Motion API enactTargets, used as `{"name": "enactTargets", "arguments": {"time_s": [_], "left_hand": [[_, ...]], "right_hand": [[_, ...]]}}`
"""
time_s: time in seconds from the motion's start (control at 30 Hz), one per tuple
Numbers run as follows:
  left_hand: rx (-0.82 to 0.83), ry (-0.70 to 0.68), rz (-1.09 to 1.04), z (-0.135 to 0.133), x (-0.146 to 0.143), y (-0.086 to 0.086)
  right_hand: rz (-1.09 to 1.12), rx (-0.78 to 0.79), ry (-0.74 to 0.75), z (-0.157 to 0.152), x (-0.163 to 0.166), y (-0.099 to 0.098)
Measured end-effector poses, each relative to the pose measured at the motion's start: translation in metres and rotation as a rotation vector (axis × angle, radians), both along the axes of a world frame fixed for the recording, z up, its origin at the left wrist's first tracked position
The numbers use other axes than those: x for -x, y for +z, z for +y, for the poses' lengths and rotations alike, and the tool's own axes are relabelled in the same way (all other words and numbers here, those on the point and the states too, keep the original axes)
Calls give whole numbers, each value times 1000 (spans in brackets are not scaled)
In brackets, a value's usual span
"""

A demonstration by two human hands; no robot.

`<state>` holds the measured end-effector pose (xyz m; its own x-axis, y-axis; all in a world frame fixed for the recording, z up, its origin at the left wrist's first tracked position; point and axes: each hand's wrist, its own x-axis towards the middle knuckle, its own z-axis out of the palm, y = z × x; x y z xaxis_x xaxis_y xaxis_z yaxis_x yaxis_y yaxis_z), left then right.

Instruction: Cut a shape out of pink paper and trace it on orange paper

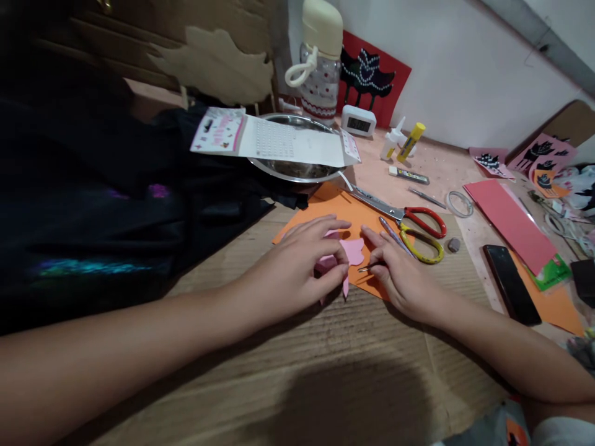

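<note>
A small pink paper cutout [352, 251] lies on an orange sheet [335, 207] in the middle of the table. My left hand [297, 263] rests on the cutout's left part, fingers curled and pinching its pink edge. My right hand [397, 266] sits just to the right of the cutout, fingers closed round a thin pen-like tool [395, 237] whose tip points at the pink paper. Red and yellow scissors [409, 224] lie shut right behind my right hand.
Corrugated cardboard [297, 371] covers the near table. A steel bowl [297, 170] with a sticker sheet [279, 141] stands behind, next to a bottle [318, 62], clock [357, 121] and glue stick [411, 141]. A phone [510, 283], pink paper [511, 223] and craft scraps lie right. Dark cloth [93, 198] fills the left.
</note>
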<state>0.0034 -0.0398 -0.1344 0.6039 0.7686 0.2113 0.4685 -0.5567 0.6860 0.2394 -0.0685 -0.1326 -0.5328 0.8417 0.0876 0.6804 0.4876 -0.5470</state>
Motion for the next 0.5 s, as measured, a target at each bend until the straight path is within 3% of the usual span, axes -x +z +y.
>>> {"name": "enactTargets", "arguments": {"time_s": [0.2, 0.37, 0.5], "left_hand": [[-37, -30, 21, -12, -2, 0], [-12, -49, -17, -12, 0, 0], [-8, -50, -54, -7, -1, -1]], "right_hand": [[83, 24, 74, -3, -4, 0], [236, -196, 49, -5, -6, -2], [222, -298, -44, -9, -3, 5]]}}
